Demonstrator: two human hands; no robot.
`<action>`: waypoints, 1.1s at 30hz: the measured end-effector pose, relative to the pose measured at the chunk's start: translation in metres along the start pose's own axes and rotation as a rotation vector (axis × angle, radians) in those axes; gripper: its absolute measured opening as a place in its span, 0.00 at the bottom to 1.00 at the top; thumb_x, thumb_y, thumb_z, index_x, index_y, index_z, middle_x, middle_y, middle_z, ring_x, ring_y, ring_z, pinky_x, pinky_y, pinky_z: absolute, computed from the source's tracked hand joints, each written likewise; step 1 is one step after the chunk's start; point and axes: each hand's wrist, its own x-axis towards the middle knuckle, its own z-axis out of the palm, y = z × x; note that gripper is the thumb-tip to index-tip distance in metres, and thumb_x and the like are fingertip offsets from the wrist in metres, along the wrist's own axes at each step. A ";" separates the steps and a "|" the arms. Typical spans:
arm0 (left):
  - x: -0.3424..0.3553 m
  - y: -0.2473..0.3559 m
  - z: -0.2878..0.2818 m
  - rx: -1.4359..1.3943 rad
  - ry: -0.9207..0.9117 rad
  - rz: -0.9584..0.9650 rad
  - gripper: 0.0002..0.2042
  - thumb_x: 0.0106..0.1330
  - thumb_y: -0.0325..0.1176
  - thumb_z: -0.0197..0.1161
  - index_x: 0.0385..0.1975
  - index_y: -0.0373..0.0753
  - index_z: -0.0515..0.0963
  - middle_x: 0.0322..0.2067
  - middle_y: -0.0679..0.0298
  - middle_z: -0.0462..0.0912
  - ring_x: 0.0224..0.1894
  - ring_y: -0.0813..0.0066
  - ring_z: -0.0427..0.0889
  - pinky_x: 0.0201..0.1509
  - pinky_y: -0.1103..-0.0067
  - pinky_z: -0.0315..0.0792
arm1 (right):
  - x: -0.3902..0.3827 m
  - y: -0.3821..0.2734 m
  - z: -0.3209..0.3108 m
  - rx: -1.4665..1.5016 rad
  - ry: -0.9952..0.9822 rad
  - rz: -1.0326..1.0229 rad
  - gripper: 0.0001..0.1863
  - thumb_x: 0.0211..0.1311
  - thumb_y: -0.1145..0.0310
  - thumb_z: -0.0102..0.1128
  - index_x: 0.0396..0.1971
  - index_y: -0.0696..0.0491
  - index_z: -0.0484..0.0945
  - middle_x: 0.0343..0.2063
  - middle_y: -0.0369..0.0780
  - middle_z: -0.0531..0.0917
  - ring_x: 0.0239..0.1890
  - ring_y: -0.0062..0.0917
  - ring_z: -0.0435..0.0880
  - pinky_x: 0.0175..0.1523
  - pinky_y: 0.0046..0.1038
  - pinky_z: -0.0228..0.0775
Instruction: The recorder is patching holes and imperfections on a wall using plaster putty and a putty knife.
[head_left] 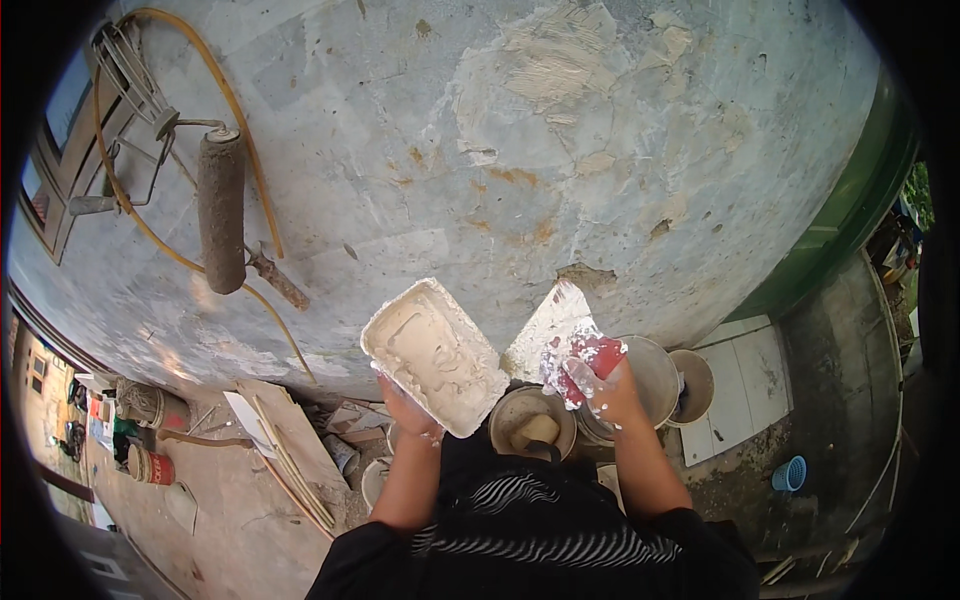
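A rectangular tray (433, 355) of creamy, beige paste is held in my left hand (405, 400), whose fingers are mostly hidden beneath it. My right hand (600, 385) is closed on a putty knife with a red handle (600, 352) and a wide blade (550, 320), both smeared with white paste. The blade is tilted up beside the tray's right side. In front of me stands a weathered, patchy grey wall (650, 150).
A dirty paint roller (222, 210) and yellow hose (255, 160) hang at left. Buckets (655, 380) and a bowl (505, 420) stand below my hands. Boards (285, 460) lie left, pale panels (740, 380) right, near a blue basket (789, 473). A green door (820, 220) edges the wall.
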 end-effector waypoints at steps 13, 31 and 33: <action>-0.008 0.007 -0.010 0.600 -0.027 0.486 0.43 0.57 0.61 0.49 0.65 0.41 0.43 0.63 0.55 0.53 0.63 0.58 0.57 0.64 0.61 0.55 | -0.011 -0.018 0.087 0.360 -0.140 -0.047 0.09 0.62 0.76 0.52 0.41 0.59 0.72 0.36 0.36 0.79 0.37 0.16 0.76 0.41 0.20 0.69; -0.007 -0.003 0.007 0.777 -0.019 0.454 0.45 0.56 0.55 0.58 0.66 0.41 0.39 0.62 0.55 0.54 0.62 0.59 0.60 0.63 0.62 0.58 | -0.022 -0.001 0.102 0.662 -0.173 0.413 0.09 0.64 0.72 0.49 0.43 0.56 0.69 0.34 0.38 0.77 0.34 0.21 0.78 0.34 0.23 0.72; -0.006 -0.004 0.007 0.792 -0.022 0.444 0.46 0.55 0.54 0.59 0.66 0.41 0.39 0.62 0.54 0.54 0.62 0.59 0.60 0.63 0.62 0.58 | -0.021 0.006 0.102 0.669 -0.093 0.414 0.15 0.63 0.71 0.49 0.49 0.56 0.65 0.39 0.40 0.76 0.38 0.26 0.78 0.38 0.28 0.74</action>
